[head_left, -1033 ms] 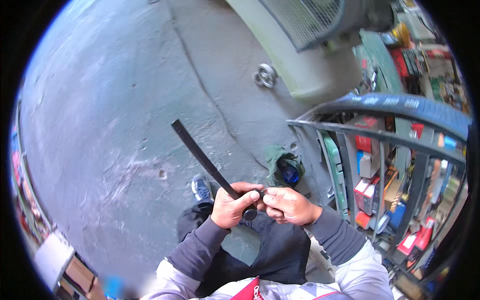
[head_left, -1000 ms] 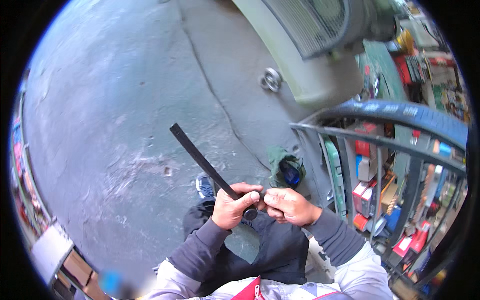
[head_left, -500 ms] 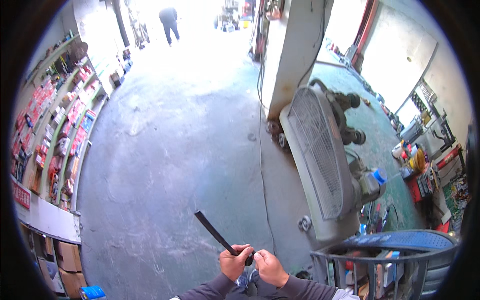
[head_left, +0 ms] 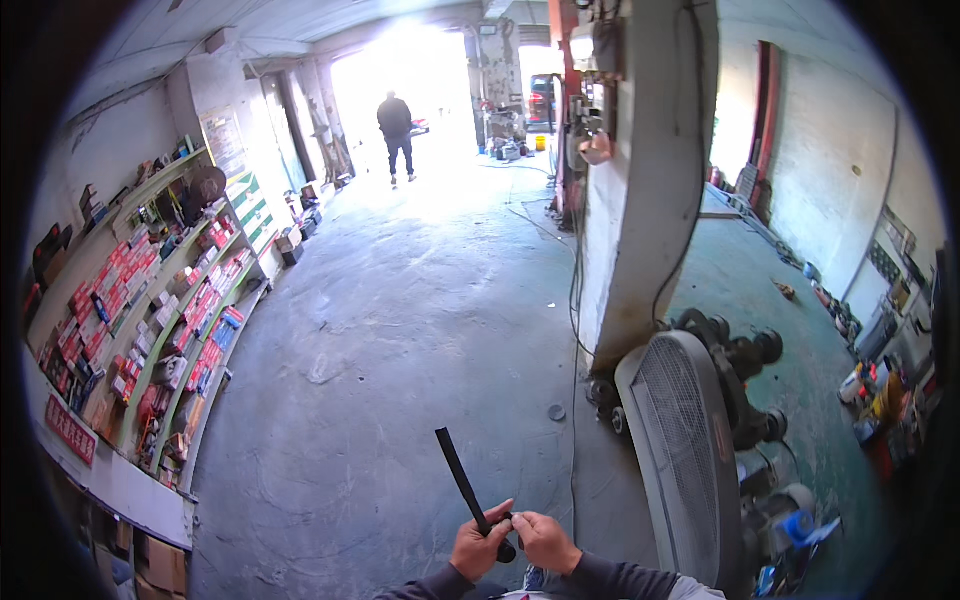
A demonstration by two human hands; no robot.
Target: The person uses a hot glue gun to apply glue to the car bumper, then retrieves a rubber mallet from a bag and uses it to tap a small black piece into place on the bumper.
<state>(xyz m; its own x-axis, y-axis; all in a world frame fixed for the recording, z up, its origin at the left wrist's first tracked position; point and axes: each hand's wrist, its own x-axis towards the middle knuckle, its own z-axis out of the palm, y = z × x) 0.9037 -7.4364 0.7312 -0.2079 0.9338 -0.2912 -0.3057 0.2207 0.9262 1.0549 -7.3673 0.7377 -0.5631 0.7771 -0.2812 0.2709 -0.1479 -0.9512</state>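
Note:
Low in the middle of the head view, my two hands meet just above the bottom edge. My left hand [head_left: 478, 549] is closed around a long, narrow black strip [head_left: 461, 478], whose far end points up and slightly left. A thicker, rounded black end shows below the fingers. Close against it, my right hand [head_left: 546, 545] has its thumb and fingers pinched at the near part of the strip. The fingers partly hide what the pinch holds, so the strip's exact kind cannot be told.
Shelves [head_left: 190, 335] packed with small boxes line the left. To the right stand a thick pillar [head_left: 648, 190] with hanging cables and an air compressor with a mesh belt guard [head_left: 682, 440]. A person in dark clothes [head_left: 395, 125] stands near the bright doorway. A cable runs along the concrete floor [head_left: 350, 400].
The view has tilted up and shifted left, bringing the doorway and ceiling in. The strip now stands steeper, and both hands stay together on it.

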